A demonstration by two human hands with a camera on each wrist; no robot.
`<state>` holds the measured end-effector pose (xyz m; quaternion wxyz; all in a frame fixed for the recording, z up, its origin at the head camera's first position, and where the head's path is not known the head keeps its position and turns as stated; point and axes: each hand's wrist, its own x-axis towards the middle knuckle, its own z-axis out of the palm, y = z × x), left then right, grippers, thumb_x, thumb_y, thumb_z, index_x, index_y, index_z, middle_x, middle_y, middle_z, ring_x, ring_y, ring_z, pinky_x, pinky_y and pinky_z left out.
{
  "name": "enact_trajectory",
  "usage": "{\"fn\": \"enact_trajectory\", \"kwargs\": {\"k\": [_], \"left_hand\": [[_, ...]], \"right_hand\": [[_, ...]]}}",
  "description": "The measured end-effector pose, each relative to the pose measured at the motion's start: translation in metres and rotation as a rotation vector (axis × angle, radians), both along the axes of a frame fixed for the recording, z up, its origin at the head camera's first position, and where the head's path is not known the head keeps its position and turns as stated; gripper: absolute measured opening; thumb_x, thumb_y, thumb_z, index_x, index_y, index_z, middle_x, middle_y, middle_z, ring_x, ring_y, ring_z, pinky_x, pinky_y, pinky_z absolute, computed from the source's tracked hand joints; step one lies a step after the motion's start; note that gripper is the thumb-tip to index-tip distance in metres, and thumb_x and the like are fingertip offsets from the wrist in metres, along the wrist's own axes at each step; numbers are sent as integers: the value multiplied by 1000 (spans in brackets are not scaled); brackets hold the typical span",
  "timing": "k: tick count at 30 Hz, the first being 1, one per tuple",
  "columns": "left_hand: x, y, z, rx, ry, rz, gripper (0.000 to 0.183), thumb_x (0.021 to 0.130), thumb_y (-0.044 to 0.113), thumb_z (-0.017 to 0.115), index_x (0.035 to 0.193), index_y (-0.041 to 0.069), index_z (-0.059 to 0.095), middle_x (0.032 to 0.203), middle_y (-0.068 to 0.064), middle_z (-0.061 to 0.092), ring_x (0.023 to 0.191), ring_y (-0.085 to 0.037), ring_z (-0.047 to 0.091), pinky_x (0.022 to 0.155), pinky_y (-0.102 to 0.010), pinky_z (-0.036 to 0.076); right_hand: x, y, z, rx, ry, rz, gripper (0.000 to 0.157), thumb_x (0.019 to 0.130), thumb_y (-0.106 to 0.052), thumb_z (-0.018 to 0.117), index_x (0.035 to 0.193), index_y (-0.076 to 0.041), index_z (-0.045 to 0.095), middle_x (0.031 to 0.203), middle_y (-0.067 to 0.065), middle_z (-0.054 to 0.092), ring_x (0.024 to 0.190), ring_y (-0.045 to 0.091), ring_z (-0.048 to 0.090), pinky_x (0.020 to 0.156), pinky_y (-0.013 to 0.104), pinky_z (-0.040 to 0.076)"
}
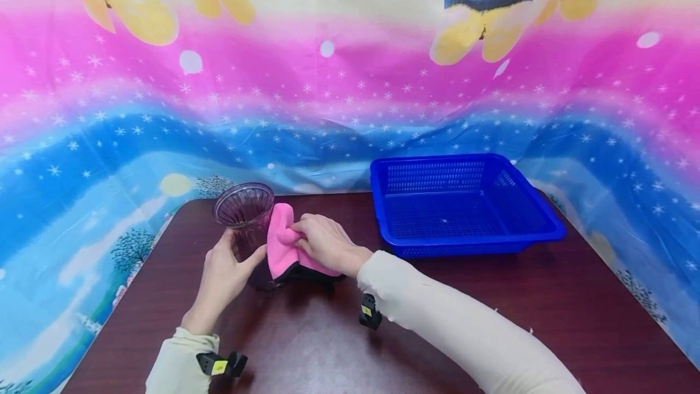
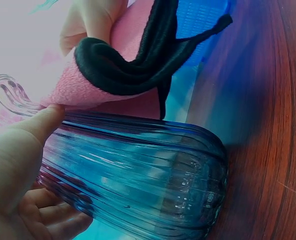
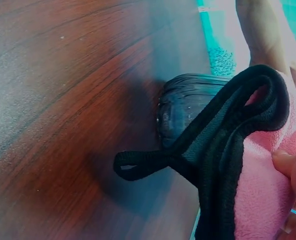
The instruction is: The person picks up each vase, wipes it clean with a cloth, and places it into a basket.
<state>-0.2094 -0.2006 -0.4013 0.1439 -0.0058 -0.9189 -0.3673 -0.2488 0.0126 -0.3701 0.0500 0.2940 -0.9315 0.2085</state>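
Note:
A clear ribbed glass vase (image 1: 247,235) with a flared rim stands at the left of the table. My left hand (image 1: 223,272) grips its side, thumb in front and fingers round the far side, as the left wrist view also shows. Against the vase's right side lies a folded pink cloth (image 1: 281,248) with black edging. My right hand (image 1: 328,241) pinches that cloth between thumb and fingers. In the right wrist view, a black hanging loop sticks out from the cloth's edging, and the cloth hides part of the vase's body.
A blue plastic basket (image 1: 470,243) with perforated walls stands at the back right of the dark wooden table (image 1: 322,345). Behind the table hangs a patterned cloth backdrop (image 1: 328,90). Small black cameras are strapped to both sleeves.

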Motion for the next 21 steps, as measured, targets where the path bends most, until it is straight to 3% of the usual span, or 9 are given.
{"fn": "enact_trajectory", "kwargs": {"k": [6, 13, 21], "left_hand": [[1, 0, 1, 9, -9, 3, 69, 88, 46, 75, 137, 4, 50, 130, -30, 64, 115, -43, 65, 97, -57, 53], [1, 1, -1, -14, 35, 19, 66, 86, 47, 77, 131, 6, 54, 113, -25, 71, 93, -36, 63, 84, -51, 53], [0, 1, -2, -4, 29, 16, 65, 86, 45, 77, 132, 5, 53, 124, -28, 68, 112, -44, 66, 94, -58, 53]], "right_hand": [[0, -1, -8, 26, -11, -13, 10, 97, -17, 67, 93, -23, 74, 81, -2, 59, 75, 13, 53, 63, 25, 43], [0, 0, -17, 43, -16, -12, 16, 96, -14, 67, 82, -21, 69, 79, -2, 60, 73, 12, 54, 60, 25, 42], [0, 1, -26, 78, -16, 4, 23, 94, -13, 68, 73, -19, 61, 77, -2, 60, 72, 11, 55, 61, 27, 46]]}}
